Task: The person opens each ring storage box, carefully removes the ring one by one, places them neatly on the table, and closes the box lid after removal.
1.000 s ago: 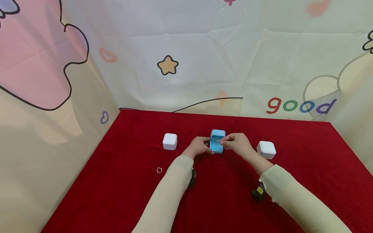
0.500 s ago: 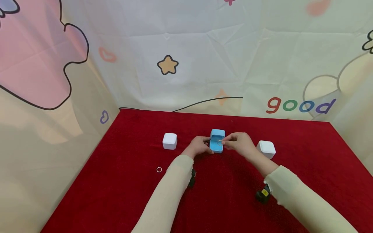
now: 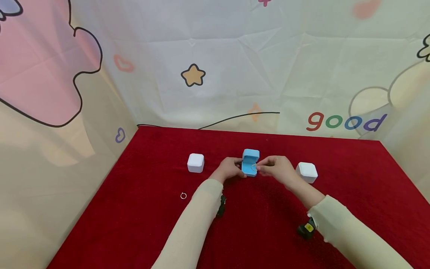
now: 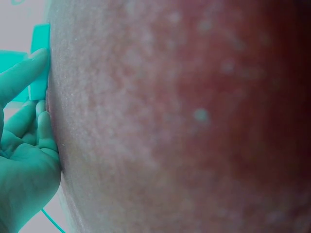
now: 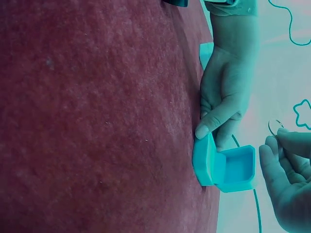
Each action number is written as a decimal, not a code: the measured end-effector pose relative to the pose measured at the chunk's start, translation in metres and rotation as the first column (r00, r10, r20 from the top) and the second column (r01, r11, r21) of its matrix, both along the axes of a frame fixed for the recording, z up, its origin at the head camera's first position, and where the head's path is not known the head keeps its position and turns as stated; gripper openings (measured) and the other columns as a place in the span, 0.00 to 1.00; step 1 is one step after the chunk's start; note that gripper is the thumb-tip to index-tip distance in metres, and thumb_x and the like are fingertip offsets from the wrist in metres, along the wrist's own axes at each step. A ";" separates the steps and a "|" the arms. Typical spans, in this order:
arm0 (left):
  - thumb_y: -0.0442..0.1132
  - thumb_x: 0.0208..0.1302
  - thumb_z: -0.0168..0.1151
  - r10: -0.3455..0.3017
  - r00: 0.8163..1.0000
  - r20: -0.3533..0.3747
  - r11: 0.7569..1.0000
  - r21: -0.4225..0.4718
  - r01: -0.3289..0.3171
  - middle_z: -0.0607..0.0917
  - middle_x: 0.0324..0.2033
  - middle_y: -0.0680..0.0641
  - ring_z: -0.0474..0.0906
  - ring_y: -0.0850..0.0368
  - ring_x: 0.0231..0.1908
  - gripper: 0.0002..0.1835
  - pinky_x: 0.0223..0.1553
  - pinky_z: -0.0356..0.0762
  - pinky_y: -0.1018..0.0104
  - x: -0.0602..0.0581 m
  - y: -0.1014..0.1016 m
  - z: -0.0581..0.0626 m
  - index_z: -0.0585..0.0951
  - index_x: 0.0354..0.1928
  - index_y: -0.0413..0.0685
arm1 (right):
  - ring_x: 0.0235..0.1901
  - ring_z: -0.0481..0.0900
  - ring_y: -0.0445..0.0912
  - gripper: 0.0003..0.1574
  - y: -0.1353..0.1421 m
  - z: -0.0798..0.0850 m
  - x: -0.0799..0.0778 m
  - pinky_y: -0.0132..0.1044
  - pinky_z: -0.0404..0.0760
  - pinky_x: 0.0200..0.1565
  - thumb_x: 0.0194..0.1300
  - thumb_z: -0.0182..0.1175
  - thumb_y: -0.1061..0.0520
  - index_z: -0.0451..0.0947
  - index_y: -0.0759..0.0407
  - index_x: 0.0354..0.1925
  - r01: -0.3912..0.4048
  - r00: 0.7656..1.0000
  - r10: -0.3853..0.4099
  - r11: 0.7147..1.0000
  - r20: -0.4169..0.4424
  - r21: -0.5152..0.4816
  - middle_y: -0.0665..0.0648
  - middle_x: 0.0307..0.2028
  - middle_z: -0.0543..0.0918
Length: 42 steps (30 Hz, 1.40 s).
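Near the table's middle stands a light blue ring box (image 3: 249,170) with its lid raised. My left hand (image 3: 229,169) grips the box's left side; in the left wrist view a thumb or finger presses against the blue box (image 4: 40,68). Between thumb and fingertips my right hand (image 3: 277,170) pinches a thin ring (image 3: 253,167), which appears over the box's base from the head. The right wrist view has this ring (image 5: 274,127) held up, apart from the box. Whether it touches the cushion cannot be told from the head view.
One white box (image 3: 196,163) stands left of the hands, another white box (image 3: 307,172) right of them behind the right wrist. A second ring (image 3: 183,195) lies on the red cloth (image 3: 141,216) at front left. A printed curtain (image 3: 228,74) closes off the back.
The right hand and its ring have shifted slightly right, then a little lower, and the right forearm has swung outward to the right. The left hand and the blue box have stayed in place.
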<state>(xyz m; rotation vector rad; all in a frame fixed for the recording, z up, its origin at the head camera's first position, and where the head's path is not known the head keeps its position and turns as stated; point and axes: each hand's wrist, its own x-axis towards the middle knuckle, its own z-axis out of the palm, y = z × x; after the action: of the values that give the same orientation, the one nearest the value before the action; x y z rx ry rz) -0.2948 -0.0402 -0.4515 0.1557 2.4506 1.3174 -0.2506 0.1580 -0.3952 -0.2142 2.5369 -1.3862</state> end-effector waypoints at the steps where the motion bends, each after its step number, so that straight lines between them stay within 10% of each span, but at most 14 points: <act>1: 0.35 0.60 0.73 0.001 1.000 0.000 1.000 0.000 -0.001 0.81 0.63 0.38 0.77 0.44 0.63 0.36 0.66 0.78 0.53 0.000 0.000 0.000 0.73 0.71 0.40 | 0.40 0.91 0.50 0.19 0.000 0.000 0.001 0.44 0.88 0.52 0.71 0.65 0.56 0.84 0.71 0.51 -0.004 1.000 0.004 1.000 -0.001 -0.003 0.70 0.46 0.89; 42: 0.34 0.60 0.73 0.005 1.000 -0.007 1.000 0.003 -0.005 0.82 0.61 0.37 0.77 0.44 0.62 0.35 0.65 0.78 0.53 0.002 0.000 0.002 0.75 0.70 0.40 | 0.39 0.90 0.48 0.17 0.004 -0.005 0.037 0.43 0.89 0.48 0.70 0.64 0.60 0.83 0.73 0.49 -0.046 0.996 0.052 0.995 0.074 -0.084 0.69 0.44 0.89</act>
<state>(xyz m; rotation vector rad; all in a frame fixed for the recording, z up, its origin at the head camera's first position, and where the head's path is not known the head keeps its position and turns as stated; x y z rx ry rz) -0.2932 -0.0403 -0.4497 0.1549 2.4566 1.3249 -0.2135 0.1617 -0.4000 -0.2326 2.3993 -1.4535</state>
